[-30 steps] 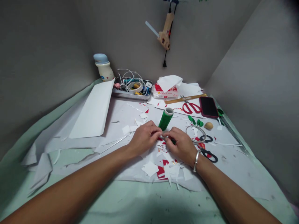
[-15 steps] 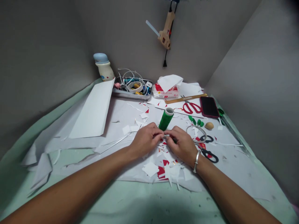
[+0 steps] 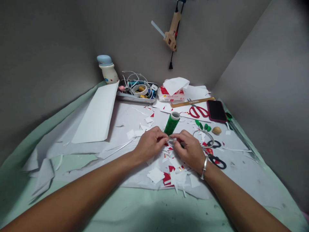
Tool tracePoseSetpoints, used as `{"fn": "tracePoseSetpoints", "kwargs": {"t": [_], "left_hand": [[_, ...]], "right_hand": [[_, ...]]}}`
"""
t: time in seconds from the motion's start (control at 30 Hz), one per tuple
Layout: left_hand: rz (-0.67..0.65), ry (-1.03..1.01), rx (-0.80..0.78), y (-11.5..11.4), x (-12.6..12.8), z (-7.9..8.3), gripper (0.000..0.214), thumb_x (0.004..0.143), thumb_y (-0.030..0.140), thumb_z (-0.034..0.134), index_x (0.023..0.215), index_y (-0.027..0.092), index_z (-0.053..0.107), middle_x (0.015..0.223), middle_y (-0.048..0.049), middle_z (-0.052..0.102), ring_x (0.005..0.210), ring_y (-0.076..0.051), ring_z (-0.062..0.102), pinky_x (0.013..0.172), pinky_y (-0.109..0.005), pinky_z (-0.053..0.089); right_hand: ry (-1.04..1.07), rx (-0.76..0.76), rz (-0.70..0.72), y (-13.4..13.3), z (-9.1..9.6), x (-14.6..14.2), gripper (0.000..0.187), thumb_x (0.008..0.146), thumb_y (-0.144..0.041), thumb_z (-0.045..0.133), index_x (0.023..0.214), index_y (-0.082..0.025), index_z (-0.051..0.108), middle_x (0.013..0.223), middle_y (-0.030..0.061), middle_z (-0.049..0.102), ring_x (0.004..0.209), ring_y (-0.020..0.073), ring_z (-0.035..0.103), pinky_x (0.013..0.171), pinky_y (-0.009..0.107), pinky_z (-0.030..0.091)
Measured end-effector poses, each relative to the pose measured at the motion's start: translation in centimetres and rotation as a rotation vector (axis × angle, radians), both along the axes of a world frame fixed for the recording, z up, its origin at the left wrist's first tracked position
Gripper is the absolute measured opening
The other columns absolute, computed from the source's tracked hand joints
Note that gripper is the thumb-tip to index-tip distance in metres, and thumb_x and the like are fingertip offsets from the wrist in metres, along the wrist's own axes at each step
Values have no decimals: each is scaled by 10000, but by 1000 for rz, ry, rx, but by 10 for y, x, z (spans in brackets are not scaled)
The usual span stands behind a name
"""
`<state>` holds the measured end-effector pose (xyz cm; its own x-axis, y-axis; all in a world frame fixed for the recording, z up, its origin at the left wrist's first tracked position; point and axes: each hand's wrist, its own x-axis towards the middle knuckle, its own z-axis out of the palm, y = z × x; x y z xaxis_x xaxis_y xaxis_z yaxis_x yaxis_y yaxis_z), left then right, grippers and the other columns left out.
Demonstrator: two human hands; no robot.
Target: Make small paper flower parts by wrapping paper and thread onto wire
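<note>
My left hand (image 3: 152, 142) and my right hand (image 3: 187, 146) meet fingertip to fingertip over the paper-covered table. Both are closed in a pinch on something small and thin that I cannot make out. Just behind the fingertips a spool of green thread (image 3: 172, 124) stands tilted. Thin wires (image 3: 120, 149) stretch out to the left of my left hand. White and red paper scraps (image 3: 173, 177) lie below and between the hands. To the right of my right hand are a coil of pale wire (image 3: 204, 138) and black-handled scissors (image 3: 216, 161), partly covered.
At the back stand a bottle (image 3: 108, 69), a metal tray (image 3: 137, 98) of spools and a tissue pack (image 3: 170, 96). Red-handled scissors (image 3: 199, 111), a ruler (image 3: 181, 104), a phone (image 3: 216, 111) and small green leaf pieces (image 3: 206, 127) lie right. A glue gun (image 3: 172, 33) hangs on the wall.
My right hand has shifted slightly right, so the fingertips are a little farther apart. The left hand and the thread spool look nearly unchanged.
</note>
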<state>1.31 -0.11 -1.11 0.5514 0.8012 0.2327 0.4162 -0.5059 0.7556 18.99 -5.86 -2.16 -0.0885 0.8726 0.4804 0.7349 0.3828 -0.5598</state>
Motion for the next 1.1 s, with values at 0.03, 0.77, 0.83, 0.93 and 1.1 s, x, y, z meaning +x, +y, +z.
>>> {"fn": "tracePoseSetpoints", "kwargs": {"t": [0.03, 0.77, 0.83, 0.93, 1.1], "left_hand": [[-14, -3, -1, -1, 0, 0, 185, 870, 198, 567, 871, 213, 751, 813, -18, 591, 747, -149, 572, 707, -293, 457], [-22, -1, 24, -2, 0, -1, 191, 878, 195, 550, 868, 212, 740, 826, -20, 595, 755, -149, 574, 725, -303, 456], [-10, 8, 32, 0, -1, 1, 193, 877, 193, 549, 870, 213, 740, 830, -21, 598, 764, -153, 576, 735, -309, 459], [19, 18, 32, 2, -3, 3, 190, 874, 197, 549, 855, 214, 737, 835, -24, 604, 785, -164, 582, 745, -316, 462], [18, 23, 22, 3, -3, 1, 192, 875, 204, 545, 856, 215, 736, 834, -27, 603, 782, -166, 584, 734, -312, 463]], "right_hand": [[-6, -1, -3, 1, -1, 0, 244, 824, -101, 536, 987, -148, 711, 778, 49, 606, 750, 191, 586, 692, 302, 459], [-73, -20, -7, 1, -5, -2, 265, 801, -84, 544, 972, -178, 722, 762, 40, 602, 743, 194, 583, 677, 299, 454], [-104, -28, 13, 0, -5, -3, 261, 795, -81, 543, 951, -186, 723, 766, 41, 606, 751, 196, 583, 685, 303, 454], [-101, -22, 50, -1, -3, -3, 256, 797, -83, 537, 941, -191, 719, 769, 39, 610, 745, 191, 581, 681, 302, 457], [-19, -7, 30, -3, 1, -2, 247, 825, -105, 534, 972, -192, 713, 775, 37, 609, 728, 180, 581, 657, 292, 460]]}}
